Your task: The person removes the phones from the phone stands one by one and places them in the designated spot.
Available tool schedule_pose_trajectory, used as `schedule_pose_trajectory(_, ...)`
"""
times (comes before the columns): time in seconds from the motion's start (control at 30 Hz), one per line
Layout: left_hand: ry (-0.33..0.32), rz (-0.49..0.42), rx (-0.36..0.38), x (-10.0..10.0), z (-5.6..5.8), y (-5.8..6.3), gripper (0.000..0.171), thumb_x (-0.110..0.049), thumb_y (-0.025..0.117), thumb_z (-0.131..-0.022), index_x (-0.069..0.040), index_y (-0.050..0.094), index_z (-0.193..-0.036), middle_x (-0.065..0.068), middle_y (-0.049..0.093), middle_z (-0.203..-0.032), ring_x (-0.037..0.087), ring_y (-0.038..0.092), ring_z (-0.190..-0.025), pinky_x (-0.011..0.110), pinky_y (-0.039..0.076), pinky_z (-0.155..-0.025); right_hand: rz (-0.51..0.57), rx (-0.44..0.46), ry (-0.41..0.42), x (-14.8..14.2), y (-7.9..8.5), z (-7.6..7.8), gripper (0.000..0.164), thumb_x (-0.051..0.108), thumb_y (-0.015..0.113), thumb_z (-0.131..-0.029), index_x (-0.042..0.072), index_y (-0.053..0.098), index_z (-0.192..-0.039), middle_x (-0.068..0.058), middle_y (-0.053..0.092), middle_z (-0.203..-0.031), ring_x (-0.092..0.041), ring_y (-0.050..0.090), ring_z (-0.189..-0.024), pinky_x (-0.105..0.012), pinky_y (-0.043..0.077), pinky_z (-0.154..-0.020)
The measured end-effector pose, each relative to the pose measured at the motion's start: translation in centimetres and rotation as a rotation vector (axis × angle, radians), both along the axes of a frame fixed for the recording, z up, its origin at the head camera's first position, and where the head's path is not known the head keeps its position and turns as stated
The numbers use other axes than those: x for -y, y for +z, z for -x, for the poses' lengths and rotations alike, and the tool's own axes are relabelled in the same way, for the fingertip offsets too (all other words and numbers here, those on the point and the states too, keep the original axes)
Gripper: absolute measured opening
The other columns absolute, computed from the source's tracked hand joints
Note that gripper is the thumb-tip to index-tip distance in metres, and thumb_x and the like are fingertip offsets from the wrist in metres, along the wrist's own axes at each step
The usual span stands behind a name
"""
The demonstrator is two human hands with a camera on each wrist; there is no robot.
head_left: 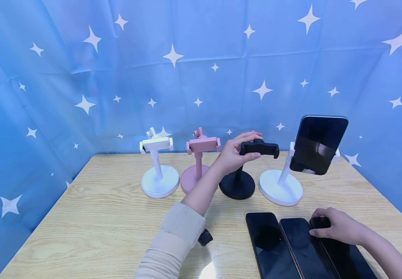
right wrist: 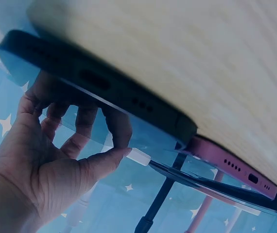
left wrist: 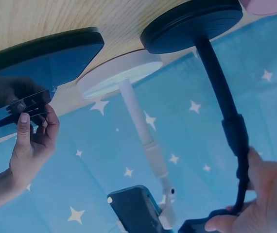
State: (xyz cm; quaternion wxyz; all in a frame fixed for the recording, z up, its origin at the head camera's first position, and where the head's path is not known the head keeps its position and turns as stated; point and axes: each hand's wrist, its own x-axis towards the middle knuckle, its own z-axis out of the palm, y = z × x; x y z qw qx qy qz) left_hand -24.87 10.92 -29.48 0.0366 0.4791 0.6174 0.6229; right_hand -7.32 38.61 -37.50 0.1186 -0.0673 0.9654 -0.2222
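Observation:
My left hand (head_left: 231,157) grips the head of the black phone stand (head_left: 265,148), thumb below and fingers over the top. The clamp's right end sticks out past the fingertips, and the round base (head_left: 237,186) is on the table. My right hand (head_left: 340,225) holds the far end of the rightmost black phone (head_left: 349,261) between thumb and fingers. Beside it lie a middle phone (head_left: 307,246) and a left phone (head_left: 270,244), dark screens up. In the right wrist view, the fingers (right wrist: 85,121) curl around the phone's far end.
A white stand (head_left: 281,188) at right holds an upright phone (head_left: 318,145). Further left are a pink stand (head_left: 203,145) and another white stand (head_left: 160,182). A small black object (head_left: 205,237) shows beside my left sleeve. A blue star-patterned cloth (head_left: 201,77) hangs behind the table.

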Motion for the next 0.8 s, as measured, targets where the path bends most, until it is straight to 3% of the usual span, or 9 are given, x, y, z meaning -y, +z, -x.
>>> schedule_pose_trajectory(0.23,0.000,0.002,0.010,-0.1,0.0,-0.1,0.036,-0.001,0.065,-0.083,0.001,0.056,-0.118,0.009,0.048,-0.133,0.003,0.035,-0.128,0.020,0.038,-0.097,-0.025,-0.025,-0.036,0.2,0.0,-0.2,0.035,0.030,0.070,-0.078,0.002,0.061,-0.099,-0.012,0.063,-0.098,-0.037,0.058,-0.091,-0.049,0.048,-0.070)
schedule_pose_trajectory(0.33,0.005,0.002,0.005,-0.2,0.1,-0.1,0.036,-0.002,0.065,-0.083,0.001,0.056,-0.118,0.010,0.047,-0.134,0.004,0.036,-0.127,0.020,0.040,-0.095,-0.059,-0.070,-0.048,0.4,-0.2,-0.4,0.033,0.029,0.070,-0.078,0.005,0.061,-0.098,-0.010,0.061,-0.096,-0.036,0.056,-0.090,-0.054,0.042,-0.073)
schedule_pose_trajectory(0.47,0.025,-0.001,-0.004,-0.3,0.1,-0.2,0.036,-0.003,0.065,-0.083,0.000,0.057,-0.118,0.009,0.047,-0.135,0.004,0.037,-0.126,0.020,0.041,-0.094,-0.092,-0.124,-0.054,0.5,-0.4,-0.6,0.027,0.029,0.071,-0.077,0.010,0.061,-0.094,-0.001,0.059,-0.091,-0.029,0.054,-0.086,-0.055,0.036,-0.071)
schedule_pose_trajectory(0.63,0.043,-0.013,-0.002,-0.4,-0.2,-0.2,0.036,-0.002,0.064,-0.083,0.000,0.056,-0.118,0.010,0.046,-0.135,0.007,0.037,-0.127,0.018,0.042,-0.092,-0.090,-0.133,-0.053,0.6,-0.5,-0.7,0.025,0.028,0.072,-0.077,0.011,0.061,-0.092,0.000,0.059,-0.090,-0.027,0.055,-0.085,-0.053,0.039,-0.071)
schedule_pose_trajectory(0.8,0.072,-0.018,-0.025,0.2,-1.6,0.8,0.034,0.001,0.063,-0.083,0.004,0.056,-0.117,0.016,0.046,-0.132,0.017,0.039,-0.126,0.017,0.043,-0.089,-0.097,-0.130,-0.068,0.6,-0.5,-0.9,0.026,0.029,0.072,-0.077,0.011,0.062,-0.093,-0.001,0.059,-0.090,-0.028,0.055,-0.085,-0.051,0.041,-0.071)
